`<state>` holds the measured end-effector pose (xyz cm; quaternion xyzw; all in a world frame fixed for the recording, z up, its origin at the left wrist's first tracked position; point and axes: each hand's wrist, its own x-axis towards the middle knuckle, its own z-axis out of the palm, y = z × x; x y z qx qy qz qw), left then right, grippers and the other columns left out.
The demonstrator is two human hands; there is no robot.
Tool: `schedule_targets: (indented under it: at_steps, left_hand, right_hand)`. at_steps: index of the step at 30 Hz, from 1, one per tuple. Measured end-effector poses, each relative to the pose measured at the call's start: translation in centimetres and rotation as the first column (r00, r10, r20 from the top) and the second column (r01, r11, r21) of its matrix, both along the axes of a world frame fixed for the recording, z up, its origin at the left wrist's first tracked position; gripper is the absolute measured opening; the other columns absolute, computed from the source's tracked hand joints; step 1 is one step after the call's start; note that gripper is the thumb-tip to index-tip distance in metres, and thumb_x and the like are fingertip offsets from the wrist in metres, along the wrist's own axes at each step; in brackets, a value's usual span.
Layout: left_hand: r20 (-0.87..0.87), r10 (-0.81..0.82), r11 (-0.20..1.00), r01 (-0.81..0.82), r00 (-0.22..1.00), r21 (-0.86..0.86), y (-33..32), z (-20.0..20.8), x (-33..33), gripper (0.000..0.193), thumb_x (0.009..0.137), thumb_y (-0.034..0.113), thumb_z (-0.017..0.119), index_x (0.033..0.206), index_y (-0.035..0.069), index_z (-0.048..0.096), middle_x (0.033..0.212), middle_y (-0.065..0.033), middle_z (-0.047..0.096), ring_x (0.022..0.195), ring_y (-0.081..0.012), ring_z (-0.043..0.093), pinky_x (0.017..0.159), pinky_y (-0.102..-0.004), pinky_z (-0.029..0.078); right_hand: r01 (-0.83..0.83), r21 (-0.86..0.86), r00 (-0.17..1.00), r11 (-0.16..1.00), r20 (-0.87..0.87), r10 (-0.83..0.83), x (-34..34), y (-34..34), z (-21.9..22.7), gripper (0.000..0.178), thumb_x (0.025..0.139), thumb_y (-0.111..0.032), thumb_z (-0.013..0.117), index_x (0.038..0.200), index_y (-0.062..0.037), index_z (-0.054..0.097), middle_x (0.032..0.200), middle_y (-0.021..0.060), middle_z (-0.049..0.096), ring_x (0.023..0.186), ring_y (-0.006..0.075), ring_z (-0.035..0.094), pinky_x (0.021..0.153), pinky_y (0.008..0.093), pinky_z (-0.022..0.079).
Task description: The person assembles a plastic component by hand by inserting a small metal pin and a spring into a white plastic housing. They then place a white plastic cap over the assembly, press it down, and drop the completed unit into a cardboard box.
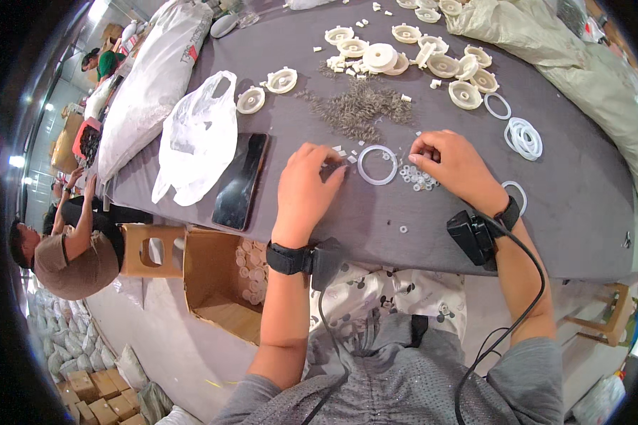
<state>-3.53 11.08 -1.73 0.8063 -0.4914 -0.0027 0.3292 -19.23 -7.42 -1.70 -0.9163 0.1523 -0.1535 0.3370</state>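
My left hand (308,185) rests on the grey table, thumb and curved forefinger apart, with no object visible between them. Small white plastic pieces (342,152) lie at its fingertips. Between my hands lies a translucent ring (377,165), flat on the cloth. My right hand (457,164) is bent inward, fingertips drawn together above a small pile of translucent washers (420,178); anything pinched there is too small to make out. Past both hands spreads a heap of small metal springs (361,110). Black straps with small devices circle both wrists.
Cream round caps (443,66) are scattered at the far side. More translucent rings (523,139) lie right. A phone (240,183) and white plastic bag (198,138) are left. Large sacks (156,78) flank the table; a cardboard box (216,290) stands below. Another person (78,258) sits left.
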Motion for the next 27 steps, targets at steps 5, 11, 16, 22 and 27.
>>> schedule_targets:
  at_steps: [5,11,16,22,27]
  left_hand:
    - [-0.226,0.043,0.989,-0.074,0.973,-0.131,0.3,-0.5,0.1,0.012,0.077,0.002,0.058,0.089,0.0,0.057,0.075,-0.0069,0.059,0.066,-0.0134,0.054,0.063,-0.0243,0.043]
    - [-0.395,0.067,0.973,-0.149,0.916,-0.179,0.3,-1.2,0.5,0.011,0.081,0.003,0.053,0.091,0.0,0.056,0.074,-0.009,0.061,0.064,-0.0156,0.058,0.06,-0.0255,0.044]
    - [-0.355,0.075,0.982,-0.13,0.932,-0.134,0.2,-0.9,0.3,0.013,0.08,0.003,0.054,0.093,0.002,0.057,0.071,-0.0106,0.062,0.064,-0.0207,0.06,0.06,-0.0284,0.045]
    - [-0.297,0.07,0.973,-0.131,0.952,-0.188,0.8,-1.0,0.3,0.018,0.078,0.0,0.055,0.095,0.002,0.057,0.075,-0.0118,0.061,0.065,-0.0206,0.059,0.061,-0.0287,0.045]
    - [-0.452,-0.052,0.933,-0.118,0.891,-0.341,0.7,-0.5,-0.1,0.019,0.079,-0.005,0.055,0.096,0.0,0.057,0.082,-0.006,0.06,0.072,-0.0107,0.058,0.066,-0.0219,0.046]
  right_hand:
    - [0.153,0.184,0.988,0.971,-0.025,-0.152,-0.1,-0.3,0.7,0.02,0.077,-0.021,0.059,0.087,-0.004,0.058,0.08,0.011,0.06,0.079,0.0259,0.056,0.072,0.0369,0.042]
    - [0.445,-0.333,0.882,0.831,0.324,-0.342,-0.7,-4.6,-1.0,0.036,0.077,-0.024,0.06,0.106,-0.0053,0.054,0.106,0.0142,0.055,0.1,0.0281,0.051,0.086,0.0356,0.04]
    - [0.397,-0.426,0.908,0.813,0.056,-0.415,-1.9,-5.7,-1.6,0.034,0.076,-0.023,0.06,0.105,-0.0059,0.054,0.107,0.0107,0.056,0.1,0.0268,0.051,0.082,0.0372,0.042]
    - [0.453,-0.048,0.876,0.89,0.21,-0.434,-0.7,-4.7,-0.4,0.024,0.081,-0.022,0.057,0.096,-0.0024,0.054,0.091,0.008,0.06,0.085,0.0212,0.058,0.073,0.0314,0.045]
    - [0.058,0.578,0.896,0.814,0.33,-0.298,-0.4,-2.9,0.8,0.024,0.086,-0.022,0.053,0.095,-0.0002,0.053,0.082,0.005,0.059,0.072,0.0116,0.057,0.065,0.0239,0.045]
